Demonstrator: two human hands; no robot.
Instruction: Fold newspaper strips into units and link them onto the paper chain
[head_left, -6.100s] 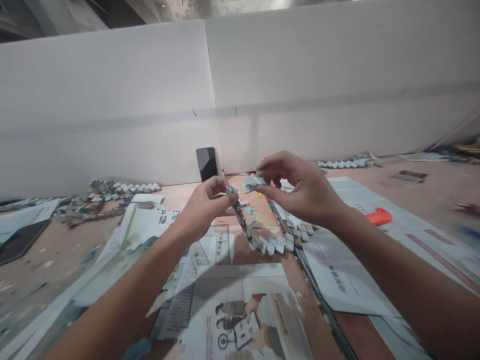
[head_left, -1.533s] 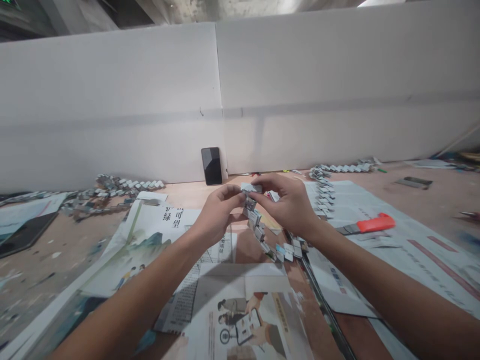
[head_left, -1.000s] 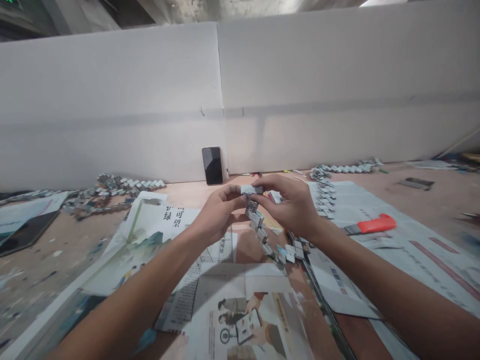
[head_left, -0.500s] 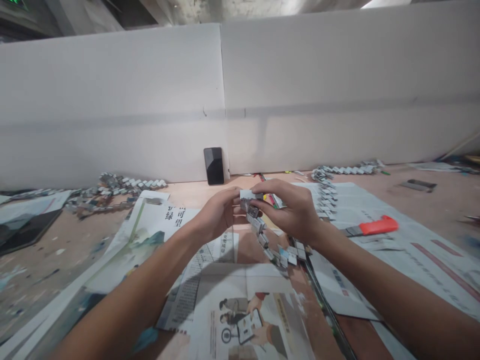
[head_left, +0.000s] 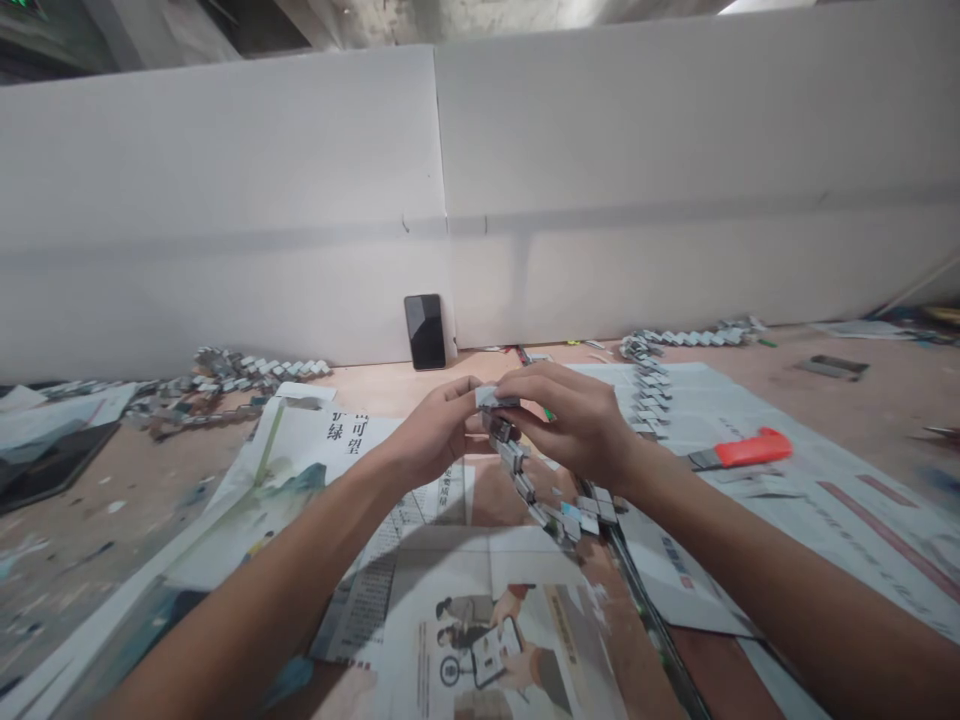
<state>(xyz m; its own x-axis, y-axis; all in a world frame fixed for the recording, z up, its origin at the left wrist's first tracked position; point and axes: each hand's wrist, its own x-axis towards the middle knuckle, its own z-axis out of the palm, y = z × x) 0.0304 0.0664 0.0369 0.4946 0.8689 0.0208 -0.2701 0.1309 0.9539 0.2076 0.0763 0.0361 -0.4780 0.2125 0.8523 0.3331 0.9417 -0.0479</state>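
A zigzag chain of folded paper [head_left: 526, 488] hangs between my hands, its lower end bending right beneath my right hand. Its top link is gripped from both sides. My left hand [head_left: 439, 430] has its fingers closed on the left side of that link. On the right side, the thumb and fingers of my right hand [head_left: 574, 412] pinch the same link. Some of the fingertips are hidden behind the chain. Newspaper sheets [head_left: 420, 560] lie under the hands.
A phone [head_left: 425, 332] leans against the white partition [head_left: 300, 200]. An orange utility knife [head_left: 754, 448] lies on newspaper at the right. More folded-paper chains are at the left [head_left: 255, 372] and right [head_left: 651, 390]. A dark flat tablet-like object [head_left: 52, 470] lies at far left.
My right hand's fingers have come down further over the chain's top link, and the link sits slightly lower. The view has shifted a little.
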